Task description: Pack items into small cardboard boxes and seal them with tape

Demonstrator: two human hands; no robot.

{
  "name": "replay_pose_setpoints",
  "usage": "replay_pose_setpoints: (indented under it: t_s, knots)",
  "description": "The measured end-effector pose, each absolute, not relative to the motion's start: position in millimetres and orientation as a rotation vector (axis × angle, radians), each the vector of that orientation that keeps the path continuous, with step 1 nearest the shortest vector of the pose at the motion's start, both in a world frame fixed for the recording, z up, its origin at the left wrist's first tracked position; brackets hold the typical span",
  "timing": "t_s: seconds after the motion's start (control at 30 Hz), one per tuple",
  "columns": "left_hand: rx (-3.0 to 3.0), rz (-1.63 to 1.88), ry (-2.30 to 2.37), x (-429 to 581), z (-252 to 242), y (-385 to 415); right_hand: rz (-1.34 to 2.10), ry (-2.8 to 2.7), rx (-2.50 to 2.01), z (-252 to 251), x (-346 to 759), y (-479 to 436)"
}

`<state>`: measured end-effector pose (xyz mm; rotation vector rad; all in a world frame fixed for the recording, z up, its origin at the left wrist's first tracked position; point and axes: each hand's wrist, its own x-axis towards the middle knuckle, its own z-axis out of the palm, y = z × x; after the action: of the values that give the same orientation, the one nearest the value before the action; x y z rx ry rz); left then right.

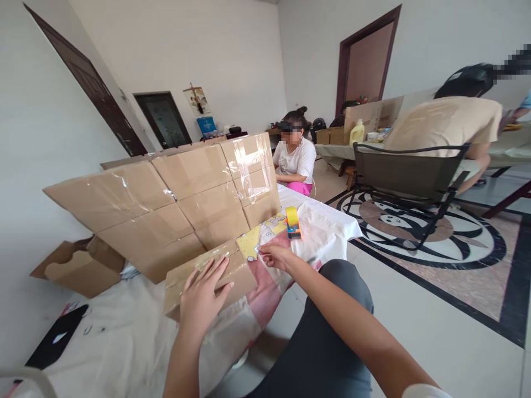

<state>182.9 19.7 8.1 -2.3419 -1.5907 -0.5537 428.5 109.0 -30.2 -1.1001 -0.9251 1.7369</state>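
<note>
My left hand (205, 290) lies flat with its fingers spread on top of a small closed cardboard box (238, 276), which has clear tape along it. Just past the box's right end, my right hand (274, 256) pinches a small white slip (256, 250) between thumb and fingertips. What is on the slip is too small to read. Beneath that hand is a yellow patterned cloth (244, 243). A tape dispenser (293, 231) with a yellow roll stands on the cloth beyond my right hand, apart from it.
Stacked taped cardboard boxes (199, 193) form a wall behind the small box. An open carton (83, 271) sits at the left, near a black flat item (58, 334). A person in a white shirt (301, 157) sits across; another person (448, 127) sits in a chair (410, 171) at right.
</note>
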Motion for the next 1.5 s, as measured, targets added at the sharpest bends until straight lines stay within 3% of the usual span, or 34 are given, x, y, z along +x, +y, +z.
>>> replay_pose_setpoints:
  t_s: [0.23,0.7,1.17,1.5]
  knots:
    - [-2.351,-0.506,-1.644,184.2,12.9,14.8,1.893,-1.058,-1.131,-34.6,427.3,108.5]
    - [-2.376,-0.425,-1.629,180.3,16.1,14.4,1.785,-1.434,-1.046,-43.9,413.7,117.0]
    - [-2.392,-0.402,-1.616,176.3,11.1,22.1,1.423,-1.182,-1.072,-49.9,391.5,93.6]
    - [-2.402,-0.45,-1.546,171.9,3.4,31.4,1.546,-1.044,-1.05,-46.2,385.8,59.3]
